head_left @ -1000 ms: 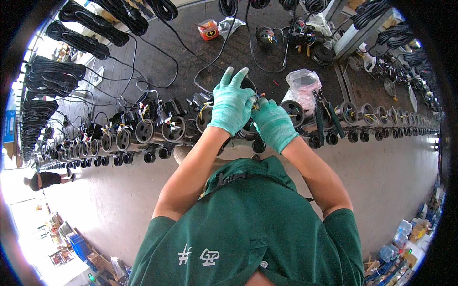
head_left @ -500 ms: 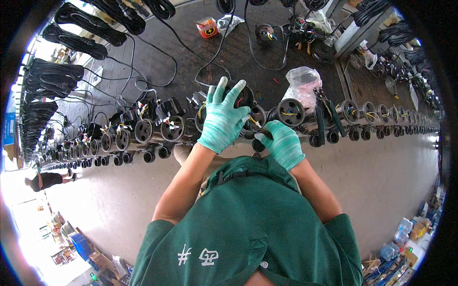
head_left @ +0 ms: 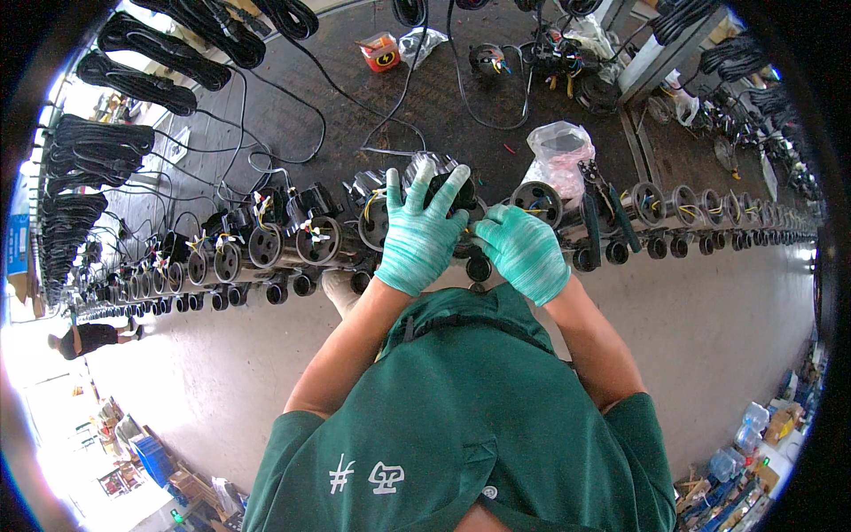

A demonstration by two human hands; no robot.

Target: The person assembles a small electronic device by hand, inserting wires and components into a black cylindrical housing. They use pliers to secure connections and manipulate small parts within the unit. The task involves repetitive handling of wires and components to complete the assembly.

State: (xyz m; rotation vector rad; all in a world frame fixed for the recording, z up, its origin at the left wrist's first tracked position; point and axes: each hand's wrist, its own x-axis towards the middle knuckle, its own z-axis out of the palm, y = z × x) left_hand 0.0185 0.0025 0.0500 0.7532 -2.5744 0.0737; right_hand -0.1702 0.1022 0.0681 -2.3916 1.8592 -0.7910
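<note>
- Nearest is the person's dark green shirt (head_left: 461,381), with white marks on the chest.
- The left hand (head_left: 421,238), in a green glove, has its fingers spread over a black round part (head_left: 464,193); whether the thumb and fingers grip this part, I cannot tell.
- The right hand (head_left: 527,253), gloved also, has its fingertips drawn together just beside the left thumb; what they pinch, if anything, is hidden.
- The black round part is at the table's near edge, above the row of dark tubes (head_left: 266,246), partly covered by the left hand.
- To the right of the right hand, pliers (head_left: 596,202) with dark handles lie across the tubes.
- Just behind the pliers is a clear bag (head_left: 561,151) with pinkish contents.
- Farther on the dark table (head_left: 355,106) stands a small red container (head_left: 381,57).
- Farthest, at the table's far side, are coiled black cables (head_left: 288,16).
</note>
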